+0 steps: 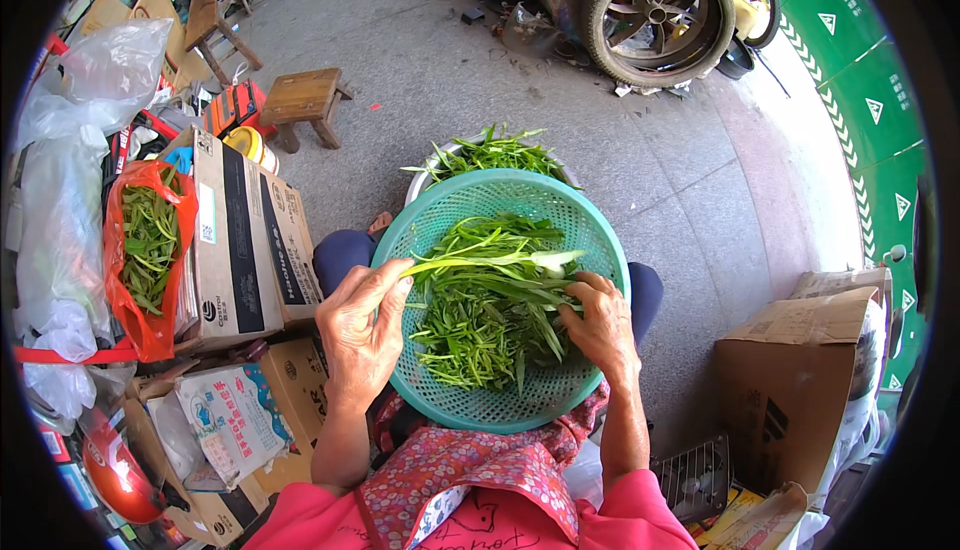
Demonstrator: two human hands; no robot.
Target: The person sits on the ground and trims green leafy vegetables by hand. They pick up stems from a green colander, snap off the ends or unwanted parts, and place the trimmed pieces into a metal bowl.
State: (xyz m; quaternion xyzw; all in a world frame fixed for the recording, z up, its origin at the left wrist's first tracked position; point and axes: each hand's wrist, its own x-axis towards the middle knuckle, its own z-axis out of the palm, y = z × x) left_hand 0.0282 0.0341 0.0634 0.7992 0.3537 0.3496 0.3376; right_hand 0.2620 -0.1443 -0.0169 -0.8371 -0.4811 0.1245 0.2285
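Observation:
A turquoise plastic colander (592, 240) rests at my lap with a heap of cut leafy greens (468, 345) inside. Over its left rim, my left hand (362, 325) pinches the pale stem end of a long leafy green stalk (465, 262) between thumb and fingers. The stalk stretches across the heap toward my right hand (602, 322), whose curled fingers are closed on the leafy part at the colander's right side. Just beyond the colander, partly hidden by it, stands a metal basin (416, 186) with more long greens (500, 155).
To the left are cardboard boxes (232, 240), a red plastic bag (185, 300) of greens, an orange-red helmet (118, 465) and a wooden stool (302, 100). A wheel with a tyre (655, 18) stands at the far right. Nearer on the right is an open cardboard box (785, 405).

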